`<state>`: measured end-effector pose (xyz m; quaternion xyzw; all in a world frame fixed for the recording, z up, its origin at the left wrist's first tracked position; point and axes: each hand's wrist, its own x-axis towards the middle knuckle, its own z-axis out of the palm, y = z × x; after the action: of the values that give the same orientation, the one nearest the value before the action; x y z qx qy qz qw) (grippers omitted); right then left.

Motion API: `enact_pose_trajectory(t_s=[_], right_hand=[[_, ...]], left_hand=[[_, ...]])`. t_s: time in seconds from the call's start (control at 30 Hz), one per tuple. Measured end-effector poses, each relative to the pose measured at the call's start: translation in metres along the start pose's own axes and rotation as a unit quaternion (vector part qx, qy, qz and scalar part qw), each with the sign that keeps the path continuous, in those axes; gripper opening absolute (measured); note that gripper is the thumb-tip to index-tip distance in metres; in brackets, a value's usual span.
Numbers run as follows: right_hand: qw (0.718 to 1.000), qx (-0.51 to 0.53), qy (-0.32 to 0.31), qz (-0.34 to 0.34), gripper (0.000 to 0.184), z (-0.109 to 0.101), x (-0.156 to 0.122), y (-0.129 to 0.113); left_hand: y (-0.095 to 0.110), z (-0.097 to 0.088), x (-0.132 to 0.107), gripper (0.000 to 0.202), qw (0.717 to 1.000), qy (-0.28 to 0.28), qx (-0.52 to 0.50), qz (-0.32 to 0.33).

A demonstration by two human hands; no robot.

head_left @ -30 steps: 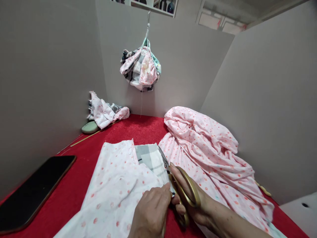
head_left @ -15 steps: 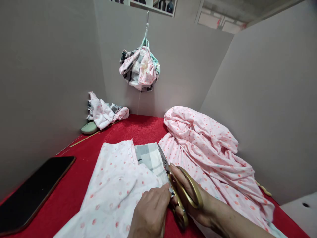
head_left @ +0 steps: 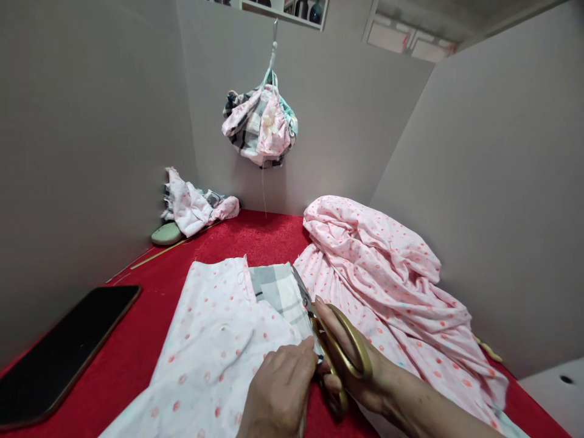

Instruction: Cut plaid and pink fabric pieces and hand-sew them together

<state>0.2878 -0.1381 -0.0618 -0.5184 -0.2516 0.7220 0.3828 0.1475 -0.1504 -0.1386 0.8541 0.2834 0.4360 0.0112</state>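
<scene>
At the near edge, a white dotted cloth (head_left: 214,340) is spread over a red table covering (head_left: 260,234), and its right side is overlaid by the left hand (head_left: 280,383), whose fingers are curled at the cloth's edge; whether the edge is pinched cannot be told, as the fingertips are hidden. Gold-handled scissors (head_left: 357,342) are grasped in the right hand (head_left: 369,386), just beside it, with the thumb through the upper loop. The blades are pointed away from the body and laid along the right edge of a grey-and-white plaid piece (head_left: 278,289), which is partly covered by the dotted cloth. To the left, a black phone (head_left: 68,353) is laid flat. To the right, a pink dotted cloth (head_left: 378,261) is heaped in folds. Farther back on the left, fabric scraps (head_left: 194,207) are piled beside a round green object (head_left: 166,234) and a thin yellowish strip (head_left: 155,257). Beyond, a bundle of gathered fabric (head_left: 260,125) is hung from a hook (head_left: 275,29) against a grey panel (head_left: 342,140).
</scene>
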Motion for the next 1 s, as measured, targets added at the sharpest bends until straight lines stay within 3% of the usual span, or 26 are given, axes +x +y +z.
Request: enact_pose_trajectory(t_s=[0.17, 0.33, 0.5, 0.7, 1.0], right_hand=[[1.000, 0.007, 0.025, 0.000, 0.042, 0.002, 0.001, 0.002], [0.996, -0.038, 0.057, -0.048, 0.045, 0.000, 0.006, 0.007], [0.994, -0.079, 0.046, -0.062, 0.046, -0.003, 0.010, 0.009], [0.999, -0.005, 0.020, -0.048, 0.043, -0.003, 0.006, 0.001], [0.999, -0.040, -0.003, -0.035, 0.041, 0.002, 0.007, -0.012]], left_hand=[[-0.001, 0.000, 0.001, 0.040, 1.000, 0.003, 0.006, 0.001], [-0.002, 0.002, 0.000, 0.037, 1.000, 0.001, 0.012, 0.006], [-0.003, 0.003, -0.001, 0.037, 1.000, 0.009, 0.020, 0.003], [-0.003, 0.000, 0.002, 0.038, 1.000, 0.015, 0.018, 0.018], [0.002, -0.005, 0.014, 0.026, 0.993, 0.093, 0.061, 0.045]])
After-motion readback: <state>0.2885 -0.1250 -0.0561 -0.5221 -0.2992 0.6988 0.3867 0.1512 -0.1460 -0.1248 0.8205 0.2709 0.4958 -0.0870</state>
